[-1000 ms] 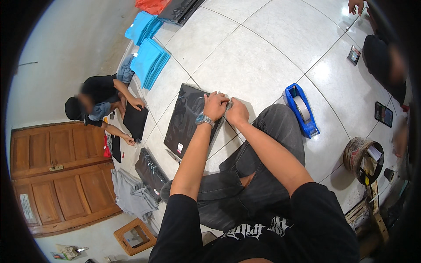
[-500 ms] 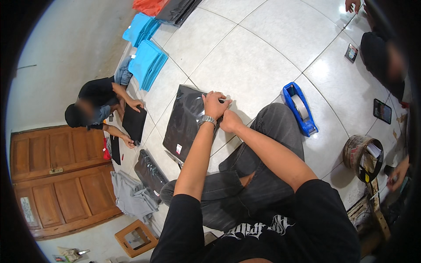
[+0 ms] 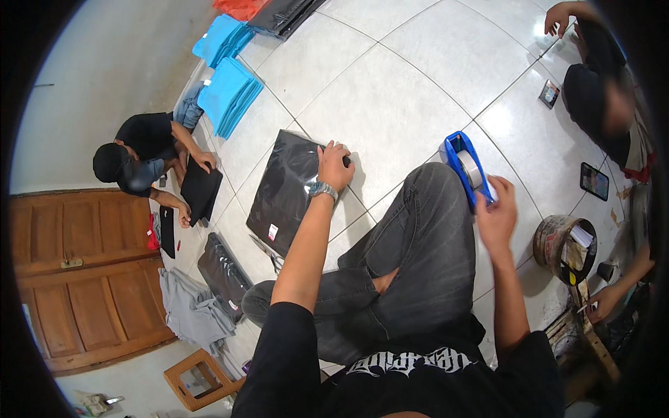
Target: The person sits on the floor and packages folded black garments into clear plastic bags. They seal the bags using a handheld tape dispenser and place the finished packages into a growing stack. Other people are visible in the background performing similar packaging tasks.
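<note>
A flat black folded garment in clear plastic [image 3: 282, 188] lies on the floor in front of me, a small white and red label near its lower corner. My left hand [image 3: 336, 167], a metal watch on its wrist, rests on the right edge of this package with its fingers curled over it. To the right, beside my knee, stands a blue tape dispenser [image 3: 456, 145] holding a wide roll of tape [image 3: 471, 169]. My right hand [image 3: 499, 214] grips the dispenser's near end; whether the fingertips pinch the tape end is too small to tell.
Scissors [image 3: 267, 252] lie below the package, near another wrapped black package [image 3: 221, 272] and grey garments [image 3: 196, 306]. Blue garment stacks [image 3: 228, 97] are at far left. A person [image 3: 146, 139] handles black cloth at left; others sit at right near phones [image 3: 594, 181] and a bucket [image 3: 547, 240].
My right hand has left the package edge and moved right to the tape dispenser. My left hand stays on the package. The person at left has shifted the black cloth slightly.
</note>
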Tool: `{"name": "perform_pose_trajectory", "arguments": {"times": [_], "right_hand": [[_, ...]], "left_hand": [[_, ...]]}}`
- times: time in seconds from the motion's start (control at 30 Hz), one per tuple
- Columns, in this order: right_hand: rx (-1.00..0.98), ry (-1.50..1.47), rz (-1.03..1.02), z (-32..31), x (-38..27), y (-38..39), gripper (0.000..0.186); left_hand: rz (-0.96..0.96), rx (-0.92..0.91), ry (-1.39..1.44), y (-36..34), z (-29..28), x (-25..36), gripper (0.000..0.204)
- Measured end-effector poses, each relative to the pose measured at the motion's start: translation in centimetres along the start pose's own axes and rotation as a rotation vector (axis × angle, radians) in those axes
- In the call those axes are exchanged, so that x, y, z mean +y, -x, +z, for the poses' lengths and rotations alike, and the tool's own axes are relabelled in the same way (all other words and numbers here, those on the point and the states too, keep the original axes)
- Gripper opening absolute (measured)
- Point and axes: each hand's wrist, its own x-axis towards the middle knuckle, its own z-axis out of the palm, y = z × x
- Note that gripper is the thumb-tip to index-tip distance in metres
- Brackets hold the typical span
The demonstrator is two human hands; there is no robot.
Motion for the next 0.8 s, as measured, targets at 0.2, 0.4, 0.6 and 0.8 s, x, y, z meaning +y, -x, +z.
{"name": "perform_pose_trajectory", "arguments": {"times": [0.2, 0.4, 0.6, 0.8], "right_hand": [[-0.269, -0.368, 0.312, -1.4, 7.4, 1.8, 0.031], [-0.503, -0.484, 0.593, -1.0, 5.3, -1.4, 0.018], [-0.52, -0.83, 0.461, -3.7, 6.9, 0.7, 0.014], [-0.505, -0.837, 0.514, -5.2, 8.1, 2.6, 0.016]], "left_hand": [[-0.014, -0.08, -0.004, -0.3, -0.6, 0.0, 0.025], [-0.045, -0.097, 0.043, -0.2, -0.8, 0.2, 0.018], [-0.049, -0.081, 0.092, -0.1, -0.6, 0.2, 0.017], [-0.063, -0.058, 0.107, 0.3, -0.5, -0.1, 0.031]]}}
